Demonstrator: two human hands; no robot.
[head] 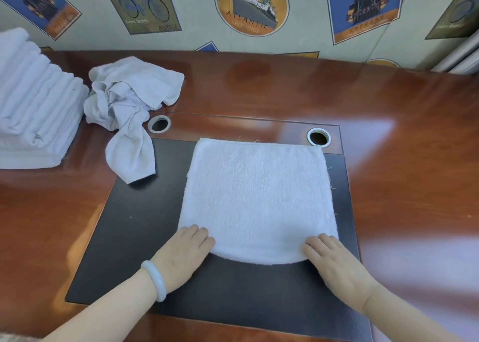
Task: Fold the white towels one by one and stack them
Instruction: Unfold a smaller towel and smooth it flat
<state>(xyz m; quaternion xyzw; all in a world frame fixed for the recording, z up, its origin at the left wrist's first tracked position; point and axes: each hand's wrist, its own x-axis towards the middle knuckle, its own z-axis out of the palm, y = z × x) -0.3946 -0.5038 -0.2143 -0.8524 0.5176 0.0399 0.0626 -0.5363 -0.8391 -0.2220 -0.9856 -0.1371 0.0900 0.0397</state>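
Observation:
A white towel (pixel 256 196) lies spread flat on the black desk mat (pixel 145 219), its far edge near the two cable holes. My left hand (pixel 185 253) grips the towel's near left corner, fingertips tucked under the edge. My right hand (pixel 334 261) grips the near right corner the same way. A tall stack of folded white towels (pixel 33 100) stands at the far left of the desk. Beside it lies a crumpled heap of unfolded white towels (pixel 129 103), one end trailing onto the mat.
The brown wooden desk (pixel 401 160) runs to a wall covered with poster-print wallpaper (pixel 252 7). Two round cable holes (pixel 159 123) (pixel 318 137) sit just beyond the mat. A white bangle (pixel 155 279) is on my left wrist.

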